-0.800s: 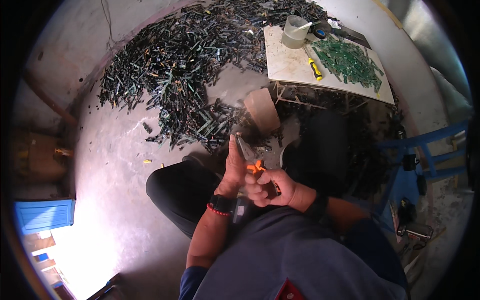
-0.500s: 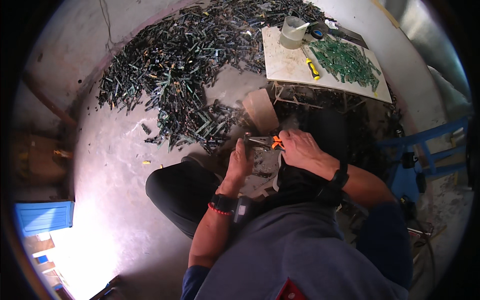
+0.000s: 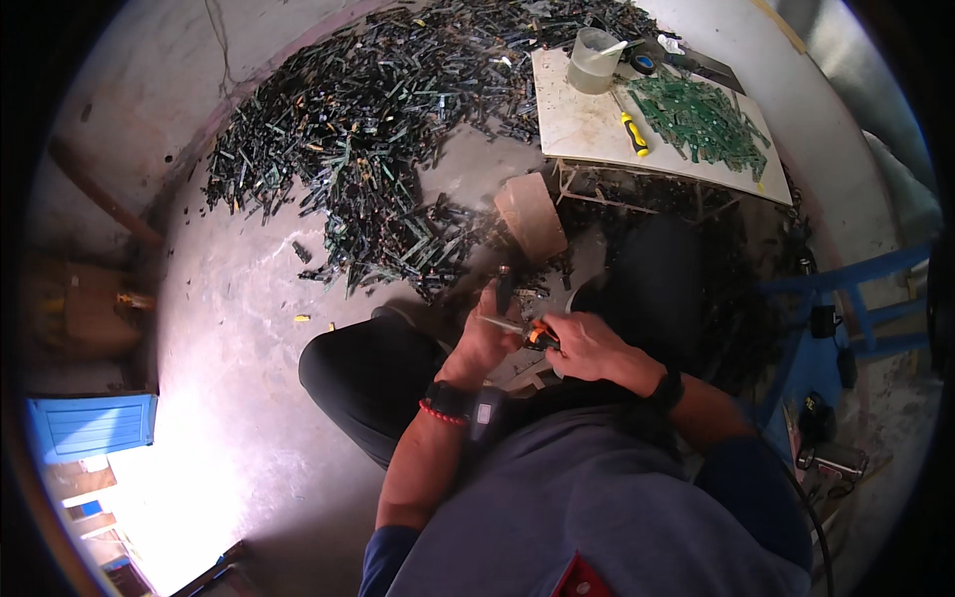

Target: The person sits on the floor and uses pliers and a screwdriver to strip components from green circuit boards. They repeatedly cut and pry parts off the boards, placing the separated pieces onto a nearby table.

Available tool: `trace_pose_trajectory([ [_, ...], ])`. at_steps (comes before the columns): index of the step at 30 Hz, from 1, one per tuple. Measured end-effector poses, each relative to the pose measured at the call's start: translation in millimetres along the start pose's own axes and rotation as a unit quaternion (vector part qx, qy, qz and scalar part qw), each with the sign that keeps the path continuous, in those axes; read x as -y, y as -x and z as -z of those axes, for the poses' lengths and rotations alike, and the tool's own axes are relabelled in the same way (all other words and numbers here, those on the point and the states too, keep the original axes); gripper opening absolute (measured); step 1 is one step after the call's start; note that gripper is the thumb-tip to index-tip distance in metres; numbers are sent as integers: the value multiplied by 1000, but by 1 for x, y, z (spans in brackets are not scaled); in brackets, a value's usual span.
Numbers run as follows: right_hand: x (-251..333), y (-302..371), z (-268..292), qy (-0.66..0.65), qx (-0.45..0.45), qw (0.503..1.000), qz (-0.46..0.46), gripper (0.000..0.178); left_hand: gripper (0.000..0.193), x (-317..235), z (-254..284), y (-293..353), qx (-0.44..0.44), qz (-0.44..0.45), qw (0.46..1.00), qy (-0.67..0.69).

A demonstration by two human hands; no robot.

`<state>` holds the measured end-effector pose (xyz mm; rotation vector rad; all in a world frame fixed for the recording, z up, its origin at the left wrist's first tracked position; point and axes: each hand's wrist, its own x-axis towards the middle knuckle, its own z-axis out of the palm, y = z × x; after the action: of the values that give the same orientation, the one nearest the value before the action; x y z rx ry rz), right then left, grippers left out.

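My left hand [image 3: 480, 338] is closed around a dark narrow piece [image 3: 504, 287], which sticks up past the thumb and resembles the pieces in the heap. In my right hand [image 3: 594, 345] is a pair of pliers [image 3: 543, 336] with orange and black handles. Their slim metal jaws point left and lie across the fingers of my left hand, below the dark piece's upper end. Whether the jaw tips touch anything is hidden by the hand. Both hands are held low between my knees, above the floor.
A big heap of dark strips [image 3: 348, 169] spreads over the floor ahead. At far right a low board [image 3: 577, 129] bears green circuit boards [image 3: 696, 119], a yellow-black screwdriver [image 3: 634, 134], a plastic jug [image 3: 593, 65] and tape [image 3: 644, 64]. A brick-like block [image 3: 532, 217] stands before it; a blue chair [image 3: 796, 348] is right.
My right hand and the pliers have come nearer my body, from beside the dark piece's top down to my left hand's fingers. The whole view has shifted slightly.
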<state>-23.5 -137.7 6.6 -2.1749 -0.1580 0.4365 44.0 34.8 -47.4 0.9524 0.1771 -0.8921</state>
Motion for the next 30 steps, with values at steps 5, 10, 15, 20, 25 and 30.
trace_pose_trajectory([
  [5, -4, 1, 34, -11, -78, 996, -36, 19, 53, -10, -17, 1, 3, 113, 986, 122],
  [10, -1, 11, 35, -285, 30, 951, -117, 11, 54, -17, -19, 2, -21, 111, 985, 129],
  [15, 9, 9, 26, -302, 140, 926, -178, 19, 55, -8, -16, 1, -45, 80, 993, 76],
  [20, 9, 6, 21, -353, 160, 897, -212, 24, 56, -1, -10, -8, -80, 66, 994, 28],
  [25, 19, 4, 26, -434, 186, 853, -222, 26, 55, -10, -19, 2, -70, 39, 997, 8],
  [30, 20, 3, 28, -467, 211, 829, -225, 30, 55, -12, -23, 5, -68, 4, 997, -42],
])
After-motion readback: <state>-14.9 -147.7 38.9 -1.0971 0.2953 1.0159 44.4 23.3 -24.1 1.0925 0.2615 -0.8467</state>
